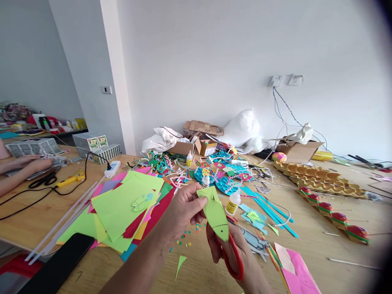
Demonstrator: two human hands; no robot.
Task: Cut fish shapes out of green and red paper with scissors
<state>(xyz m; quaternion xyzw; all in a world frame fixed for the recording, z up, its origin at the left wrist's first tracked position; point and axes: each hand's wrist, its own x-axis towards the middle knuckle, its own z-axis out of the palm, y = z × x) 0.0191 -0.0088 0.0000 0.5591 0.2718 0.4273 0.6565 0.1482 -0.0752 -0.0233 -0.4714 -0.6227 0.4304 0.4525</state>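
Observation:
Near the middle of the head view, my left hand pinches the tail end of a green paper fish. An eye dot and a curved head line are drawn on the fish. My right hand is closed around the red handles of a pair of scissors, just under the fish's head; the paper hides most of the blades. A thin green paper scrap lies on the table below. To the left, several coloured sheets are stacked, with small cut fish on top.
A glue bottle stands just beyond my right hand. A black phone rests at the left front edge. A yellow glue gun with a cord lies left, near another person's hands. Egg-carton strips lie right.

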